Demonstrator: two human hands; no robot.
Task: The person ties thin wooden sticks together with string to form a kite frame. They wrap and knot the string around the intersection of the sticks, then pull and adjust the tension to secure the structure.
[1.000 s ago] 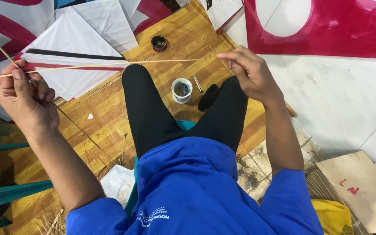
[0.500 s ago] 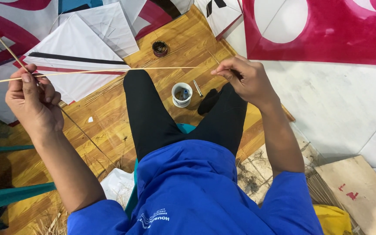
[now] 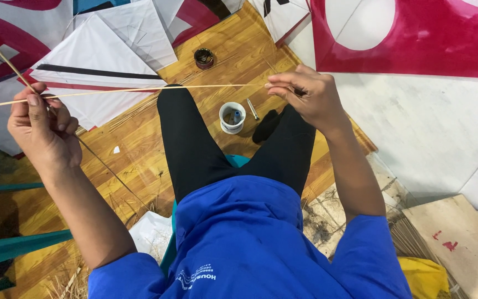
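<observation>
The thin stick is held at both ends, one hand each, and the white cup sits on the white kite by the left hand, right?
Not quite. Both the left hand and right hand hold the thin stick, but the head view shows the white cup on the wooden floor between the legs, not on the white kite.

A person in a short-sleeved blue shirt (image 3: 250, 238) (small white print low on its front), black trousers (image 3: 195, 144) and dark socks (image 3: 265, 125).

Bare floorboards (image 3: 134, 138) left of legs — cup (image 3: 232, 117) between knees
</observation>
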